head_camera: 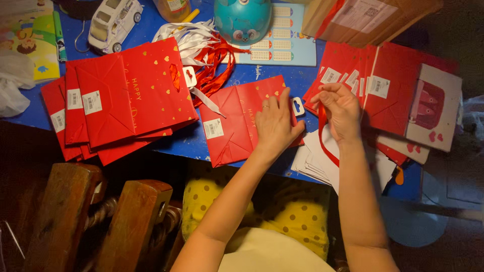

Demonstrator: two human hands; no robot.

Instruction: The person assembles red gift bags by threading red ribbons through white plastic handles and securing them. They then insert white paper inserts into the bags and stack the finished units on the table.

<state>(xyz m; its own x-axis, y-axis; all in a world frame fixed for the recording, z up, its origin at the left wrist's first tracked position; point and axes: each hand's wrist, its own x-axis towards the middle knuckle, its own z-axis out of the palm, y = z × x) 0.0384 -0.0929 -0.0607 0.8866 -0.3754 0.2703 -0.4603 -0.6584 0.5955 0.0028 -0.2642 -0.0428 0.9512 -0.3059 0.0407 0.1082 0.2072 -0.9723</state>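
The flat red paper gift bag point(237, 126) is lying on the blue table point(186, 141) under my left hand point(275, 126), pressing flat. My right hand point(340, 111) is pinching a red ribbon point(325, 138) just beside it.

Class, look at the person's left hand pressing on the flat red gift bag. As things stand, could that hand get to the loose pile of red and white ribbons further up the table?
Probably yes. The left hand rests on the red gift bag, and only open table and bag lie between it and the ribbons.
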